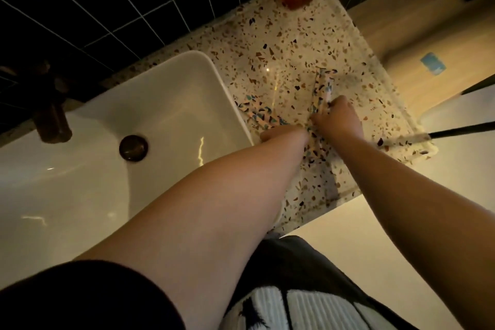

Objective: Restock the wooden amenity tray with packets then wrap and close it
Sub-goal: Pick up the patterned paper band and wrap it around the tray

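While both hands meet over the speckled terrazzo counter [294, 43], I read this as wrapping | right hand [337, 120] pinches a fold of terrazzo-print wrap [322, 88], likely to keep it taut | left hand [284, 134] presses down, fingers hidden | wooden tray not visible, presumably beneath | white basin [171, 94] just beside.

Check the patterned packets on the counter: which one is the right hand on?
The right hand pinches the packet farther from the sink; the packet beside the sink lies by the left hand.
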Motion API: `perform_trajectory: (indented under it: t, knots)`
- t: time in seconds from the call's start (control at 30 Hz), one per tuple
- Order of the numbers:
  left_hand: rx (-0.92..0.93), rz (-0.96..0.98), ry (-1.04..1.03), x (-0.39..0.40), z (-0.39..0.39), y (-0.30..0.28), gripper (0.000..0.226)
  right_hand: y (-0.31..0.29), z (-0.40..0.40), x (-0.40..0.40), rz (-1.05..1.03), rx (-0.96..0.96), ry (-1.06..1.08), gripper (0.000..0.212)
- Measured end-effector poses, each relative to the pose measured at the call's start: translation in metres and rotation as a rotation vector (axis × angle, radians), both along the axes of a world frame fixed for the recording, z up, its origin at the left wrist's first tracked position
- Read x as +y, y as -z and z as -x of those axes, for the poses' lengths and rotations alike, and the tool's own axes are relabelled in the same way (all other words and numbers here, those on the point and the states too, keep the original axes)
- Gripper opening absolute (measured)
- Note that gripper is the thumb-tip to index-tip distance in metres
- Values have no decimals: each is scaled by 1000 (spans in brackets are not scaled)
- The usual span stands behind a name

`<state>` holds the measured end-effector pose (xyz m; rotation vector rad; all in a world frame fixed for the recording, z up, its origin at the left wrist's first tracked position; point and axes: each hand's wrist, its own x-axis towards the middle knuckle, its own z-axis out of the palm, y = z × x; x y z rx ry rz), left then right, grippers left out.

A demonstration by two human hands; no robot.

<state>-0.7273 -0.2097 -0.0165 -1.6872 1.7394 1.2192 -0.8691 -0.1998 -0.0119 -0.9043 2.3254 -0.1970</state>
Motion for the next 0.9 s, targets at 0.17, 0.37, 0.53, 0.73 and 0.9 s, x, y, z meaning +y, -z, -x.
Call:
perform_trajectory:
  t: [0.17, 0.37, 0.53, 0.73, 0.9]
  knots:
    - [-42, -44, -101, -17, 15, 2, 51, 1, 5, -6, -8, -93, 113, 40]
    - [27, -65, -477, -23, 27, -26, 33, -13, 6, 9, 76, -125, 154, 21]
    - [328, -52, -684, -17, 15, -60, 38, -55, -8, 23, 291, -97, 172, 22]
    - [770, -10, -792, 2, -49, -120, 22, -120, -57, 37, 516, -219, 194, 33]
    - [807, 163, -758, 26, -141, -156, 30, -156, -128, 47, 556, -373, 96, 34]
